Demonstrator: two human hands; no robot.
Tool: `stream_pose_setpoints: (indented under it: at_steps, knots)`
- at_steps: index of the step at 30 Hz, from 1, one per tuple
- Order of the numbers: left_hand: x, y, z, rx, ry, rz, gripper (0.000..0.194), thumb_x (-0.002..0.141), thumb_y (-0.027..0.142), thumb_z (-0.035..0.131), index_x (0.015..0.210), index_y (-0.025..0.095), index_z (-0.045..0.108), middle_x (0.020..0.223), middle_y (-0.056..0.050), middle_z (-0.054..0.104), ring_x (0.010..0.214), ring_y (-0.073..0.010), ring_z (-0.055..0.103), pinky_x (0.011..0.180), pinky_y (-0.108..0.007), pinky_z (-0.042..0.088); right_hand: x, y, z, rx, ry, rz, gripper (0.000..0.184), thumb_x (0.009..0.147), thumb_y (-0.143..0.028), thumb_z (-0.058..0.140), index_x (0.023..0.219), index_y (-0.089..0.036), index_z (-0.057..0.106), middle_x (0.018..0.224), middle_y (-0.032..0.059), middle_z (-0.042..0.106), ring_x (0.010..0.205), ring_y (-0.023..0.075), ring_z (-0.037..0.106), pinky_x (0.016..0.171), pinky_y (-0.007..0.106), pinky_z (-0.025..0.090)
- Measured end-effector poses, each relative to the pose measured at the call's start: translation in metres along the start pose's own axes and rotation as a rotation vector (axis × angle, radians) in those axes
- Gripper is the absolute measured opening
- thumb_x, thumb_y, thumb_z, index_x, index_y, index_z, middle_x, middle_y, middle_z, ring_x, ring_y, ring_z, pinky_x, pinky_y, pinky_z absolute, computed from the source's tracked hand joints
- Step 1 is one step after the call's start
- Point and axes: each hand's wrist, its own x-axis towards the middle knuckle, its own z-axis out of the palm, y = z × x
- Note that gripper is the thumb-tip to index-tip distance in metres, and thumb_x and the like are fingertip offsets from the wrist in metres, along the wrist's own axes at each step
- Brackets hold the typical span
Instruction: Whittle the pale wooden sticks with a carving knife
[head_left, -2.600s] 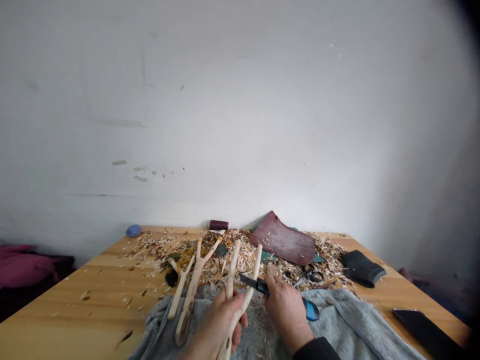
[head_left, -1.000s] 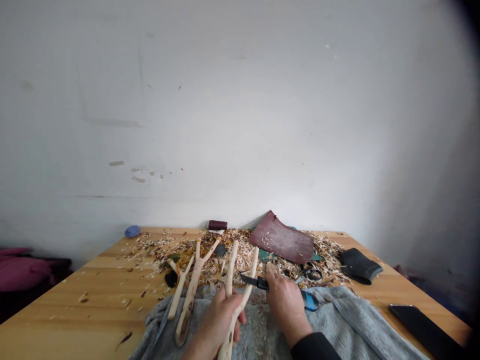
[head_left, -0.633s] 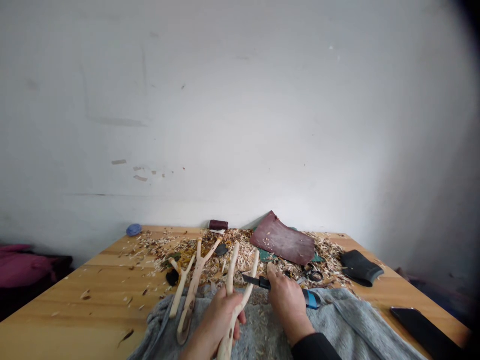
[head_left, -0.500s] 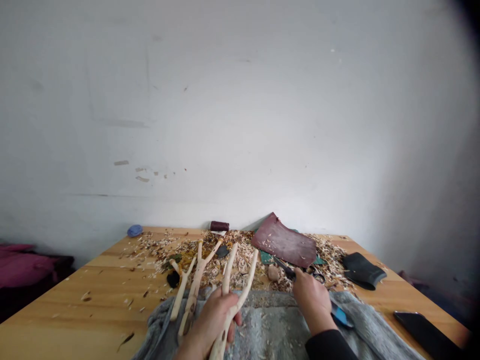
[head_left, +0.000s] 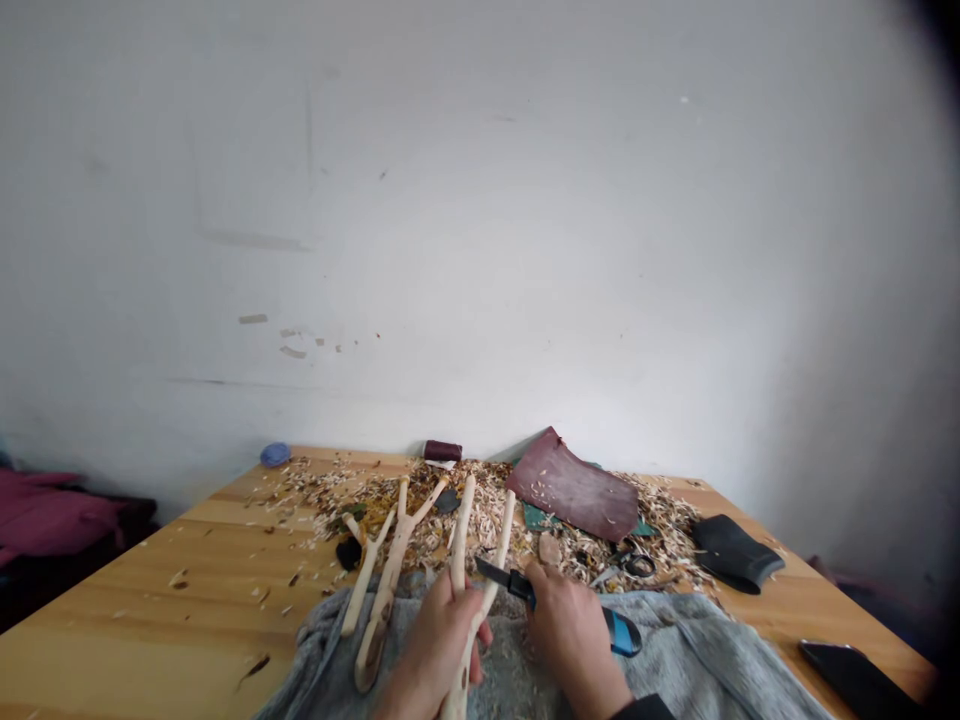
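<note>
My left hand (head_left: 437, 642) is closed round the stem of a pale, peeled forked stick (head_left: 478, 560), whose two prongs point away from me. In my right hand (head_left: 571, 631) is a knife (head_left: 501, 577) with a dark blade and a blue-and-black handle; the blade tip rests against the right prong. Both hands hover over a grey cloth (head_left: 720, 670) at the near edge of the table. A second forked stick (head_left: 389, 570) lies on the cloth and shavings, just left of my left hand.
Wood shavings (head_left: 487, 510) cover the middle of the wooden table (head_left: 172, 620). A maroon leather piece (head_left: 571, 488), scissors (head_left: 636, 564), a black pouch (head_left: 736, 550), a dark spool (head_left: 442, 451), a blue lump (head_left: 275, 454) and a black flat object (head_left: 855, 675) lie around. A white wall stands behind.
Half a second ago my right hand had swung the knife out to the right, away from the stick. It has come back, and the blade is at the right prong again.
</note>
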Motion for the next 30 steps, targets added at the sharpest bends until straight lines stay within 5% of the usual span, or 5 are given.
stream_pose_setpoints:
  at_steps: [6,18,27,30]
  knots:
    - [-0.002,-0.002,0.006,0.007,0.014,0.041,0.013,0.082,0.025,0.049,0.084,0.026,0.036,0.056,0.009,0.056,0.029,-0.0076,0.042,0.034,-0.02,0.027,-0.004,-0.007,-0.004,-0.001,0.001,-0.017,0.04,0.086,-0.001,0.039,0.105,-0.023,0.067,0.097,0.0071,0.073,0.086,0.0211,0.072,0.067,0.025,0.046]
    - [-0.003,-0.005,0.009,0.251,0.031,0.139,0.015,0.089,0.033,0.049,0.084,0.026,0.037,0.058,0.01,0.044,0.035,-0.008,0.041,0.036,-0.021,0.031,0.001,-0.009,0.0,-0.016,-0.002,0.036,0.035,0.089,-0.004,0.039,0.104,-0.019,0.066,0.094,0.0103,0.073,0.089,0.0219,0.072,0.073,0.027,0.05]
    - [-0.002,-0.008,0.009,0.313,0.055,0.093,0.013,0.088,0.036,0.048,0.089,0.026,0.041,0.063,0.007,0.049,0.037,-0.0119,0.046,0.038,-0.023,0.032,0.014,0.006,0.003,-0.023,-0.004,0.089,0.04,0.086,-0.002,0.039,0.109,-0.021,0.066,0.124,0.0143,0.066,0.088,0.0201,0.073,0.072,0.027,0.051]
    - [-0.003,-0.007,0.007,0.368,0.095,0.107,0.013,0.089,0.038,0.048,0.09,0.025,0.043,0.066,0.004,0.056,0.042,-0.0143,0.053,0.042,-0.024,0.035,0.009,-0.002,0.003,0.021,0.002,0.033,0.035,0.086,-0.004,0.042,0.104,-0.022,0.066,0.112,0.0112,0.07,0.087,0.0214,0.073,0.07,0.028,0.051]
